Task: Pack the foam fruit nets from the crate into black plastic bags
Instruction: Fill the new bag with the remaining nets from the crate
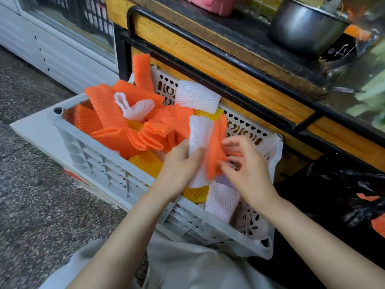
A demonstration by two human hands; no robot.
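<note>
Both hands over the right half of the crate (100, 163), working one small bundle of nets.

- Left hand (183, 163): fingers curled round the lower part of a white net (200, 130), thumb across the front. Firm hold. The net stands upright out of the fist.
- Right hand (248, 170): thumb and fingertips pinch an orange net (215, 149) that lies flat against the right side of the white net. The two nets touch along their length. Cannot tell whether the left hand's fingers also reach the orange one.
- The bundle sits above the crate contents, not in the bag.

Crate: pale grey plastic, on the floor (31, 184), tucked part-way under a wooden counter (229, 65) with a black metal frame. Loose nets in it:
- orange pile (112, 122) on the left side, some strips leaning on the far wall
- twisted white piece (133, 109) on top of the orange
- yellow net (145, 161) near the front wall, just left of the left wrist
- flat white sheet (195, 97) against the far wall
- another white tube (223, 201) at the near right corner, under the right forearm

Black plastic bag (333, 184): on the floor right of the crate, under the counter, crumpled. Orange scraps (380, 226) show in its folds at the frame edge.

A metal pot (302, 28) stands on the counter top.
</note>
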